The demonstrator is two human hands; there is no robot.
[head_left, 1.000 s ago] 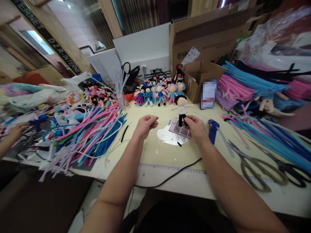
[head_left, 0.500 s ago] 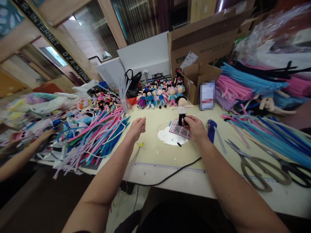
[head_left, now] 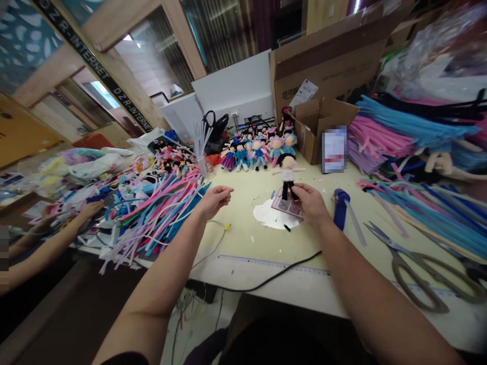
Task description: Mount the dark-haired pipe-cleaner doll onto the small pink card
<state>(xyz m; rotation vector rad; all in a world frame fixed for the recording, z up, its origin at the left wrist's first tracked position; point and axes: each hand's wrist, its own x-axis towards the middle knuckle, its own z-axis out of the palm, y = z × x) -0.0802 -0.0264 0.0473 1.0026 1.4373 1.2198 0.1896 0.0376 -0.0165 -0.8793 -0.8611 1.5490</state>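
Observation:
My right hand (head_left: pixel 311 204) grips the black legs of a small doll (head_left: pixel 288 172) with black hair and a white top, standing it upright over a pink card (head_left: pixel 283 206) on the pale table (head_left: pixel 266 243). My left hand (head_left: pixel 213 199) hovers to the left of it, fingers loosely curled, holding nothing that I can see. It is close to the edge of a heap of pink, blue and white pipe cleaners (head_left: pixel 160 215).
A row of finished dolls (head_left: pixel 258 148) stands at the back beside a cardboard box (head_left: pixel 319 124). A blue glue gun (head_left: pixel 342 205), scissors (head_left: pixel 422 274) and pipe-cleaner bundles (head_left: pixel 399 134) lie on the right. Another person's arm (head_left: pixel 49 248) reaches in at the left.
My left hand has moved left, away from the doll and toward the pipe-cleaner heap. The view has swung left. The other person's arm has reached further in.

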